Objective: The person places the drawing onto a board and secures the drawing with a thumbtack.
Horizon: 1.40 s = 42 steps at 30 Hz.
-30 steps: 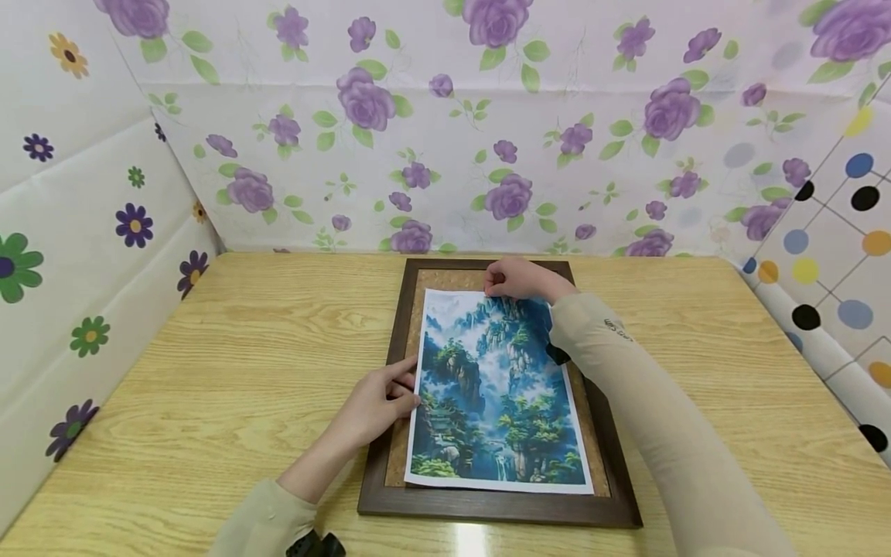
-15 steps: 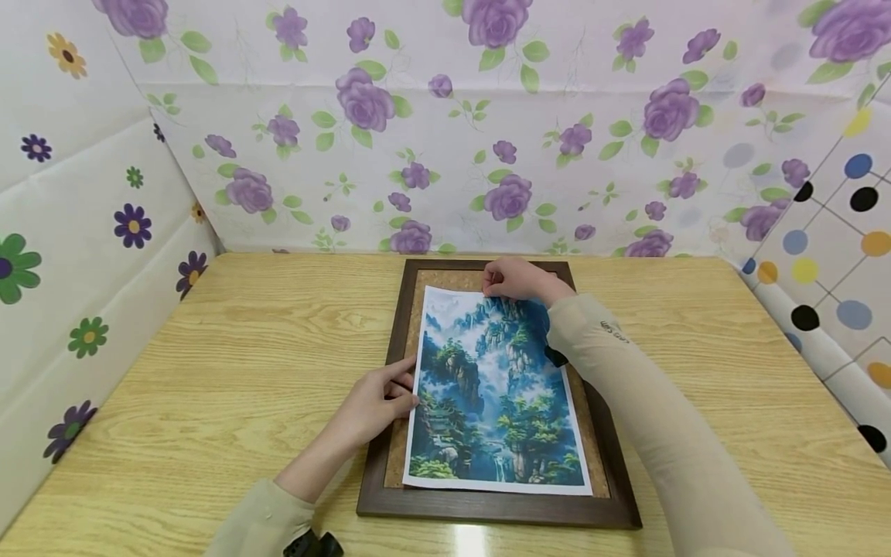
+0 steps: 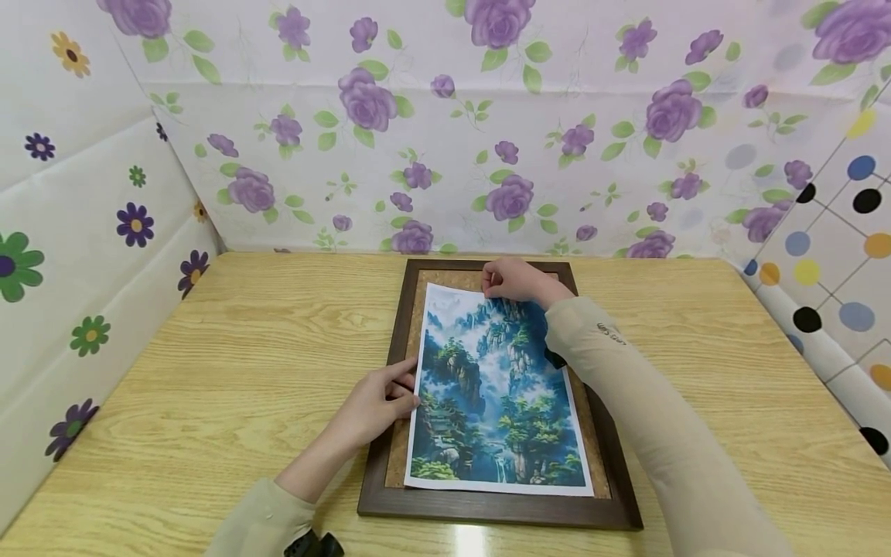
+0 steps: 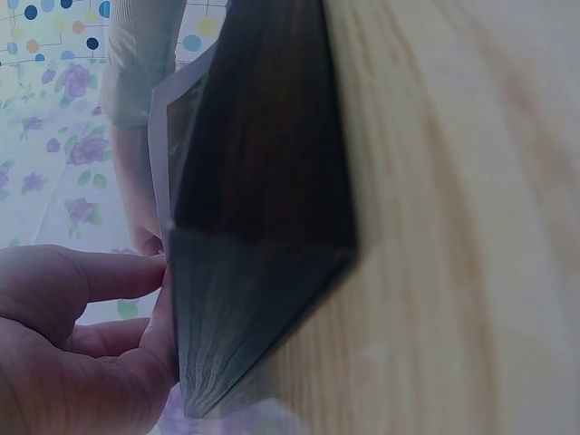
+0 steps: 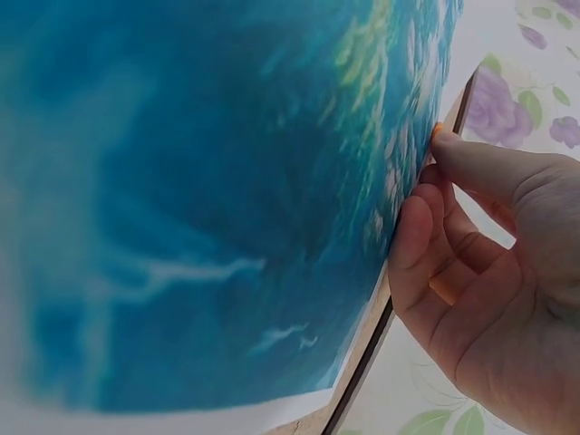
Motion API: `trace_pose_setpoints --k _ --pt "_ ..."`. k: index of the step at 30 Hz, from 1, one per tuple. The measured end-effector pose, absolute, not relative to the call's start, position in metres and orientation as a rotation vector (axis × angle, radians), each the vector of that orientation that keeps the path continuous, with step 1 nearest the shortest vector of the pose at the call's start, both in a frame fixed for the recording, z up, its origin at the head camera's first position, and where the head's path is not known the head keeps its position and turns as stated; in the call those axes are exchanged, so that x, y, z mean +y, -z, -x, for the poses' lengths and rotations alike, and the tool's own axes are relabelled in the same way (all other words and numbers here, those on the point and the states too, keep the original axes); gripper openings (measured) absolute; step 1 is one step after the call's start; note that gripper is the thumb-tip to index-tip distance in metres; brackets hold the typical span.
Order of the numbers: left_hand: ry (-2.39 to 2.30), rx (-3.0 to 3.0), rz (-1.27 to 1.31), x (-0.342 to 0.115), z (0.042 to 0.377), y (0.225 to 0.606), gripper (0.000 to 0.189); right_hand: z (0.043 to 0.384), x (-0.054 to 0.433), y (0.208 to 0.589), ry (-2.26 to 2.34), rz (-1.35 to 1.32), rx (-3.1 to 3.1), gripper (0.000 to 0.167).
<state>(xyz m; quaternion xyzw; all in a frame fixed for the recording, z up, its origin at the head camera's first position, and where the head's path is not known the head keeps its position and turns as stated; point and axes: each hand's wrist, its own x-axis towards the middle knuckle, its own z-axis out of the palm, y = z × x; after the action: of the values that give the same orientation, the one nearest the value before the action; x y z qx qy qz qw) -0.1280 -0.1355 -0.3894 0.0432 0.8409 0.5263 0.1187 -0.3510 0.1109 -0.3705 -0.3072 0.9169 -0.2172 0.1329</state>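
A landscape print (image 3: 480, 387), mountains in blue and green with a white border, lies on a cork board (image 3: 448, 280) with a dark brown frame (image 3: 497, 507). My right hand (image 3: 515, 280) is at the print's top edge. In the right wrist view, its thumb and forefinger pinch a small orange push pin (image 5: 438, 130), mostly hidden by the fingers, against the paper. My left hand (image 3: 376, 402) rests at the print's left edge, thumb and fingers spread and touching the paper's side. The print's upper left corner curls slightly up from the cork.
The framed board lies on a light wooden table (image 3: 278, 333), its far end near the back wall. Floral sheeting (image 3: 445, 155) covers the back, with patterned sheets on the left and right sides. My right forearm crosses the board's right side.
The print's upper left corner has risen a little. Both hands stay nearly where they were.
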Motion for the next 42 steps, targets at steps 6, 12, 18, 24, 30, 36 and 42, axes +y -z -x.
trace_pose_setpoints --k 6,12,18,24,30,36,42 --pt "-1.542 2.455 -0.130 -0.135 0.128 0.390 0.062 0.350 0.111 0.371 0.664 0.869 2.652 0.008" --pt "-1.540 2.457 -0.124 -0.136 0.129 0.390 0.062 0.350 0.111 0.373 0.691 0.860 2.654 0.008" --pt "-1.533 2.454 -0.124 -0.136 0.128 0.391 0.062 0.351 0.111 0.375 0.689 0.849 2.646 0.008" --pt "-1.554 2.429 -0.119 -0.137 0.129 0.391 0.062 0.351 0.111 0.374 0.687 0.839 2.638 0.007" --pt "-1.598 2.356 -0.101 -0.139 0.132 0.391 0.062 0.351 0.111 0.373 0.686 0.835 2.633 0.007" --pt "-1.639 2.255 -0.094 -0.143 0.137 0.390 0.061 0.350 0.112 0.371 0.688 0.826 2.641 0.007" --pt "-1.658 2.201 -0.092 -0.146 0.136 0.387 0.060 0.350 0.111 0.373 0.712 0.830 2.630 0.007"
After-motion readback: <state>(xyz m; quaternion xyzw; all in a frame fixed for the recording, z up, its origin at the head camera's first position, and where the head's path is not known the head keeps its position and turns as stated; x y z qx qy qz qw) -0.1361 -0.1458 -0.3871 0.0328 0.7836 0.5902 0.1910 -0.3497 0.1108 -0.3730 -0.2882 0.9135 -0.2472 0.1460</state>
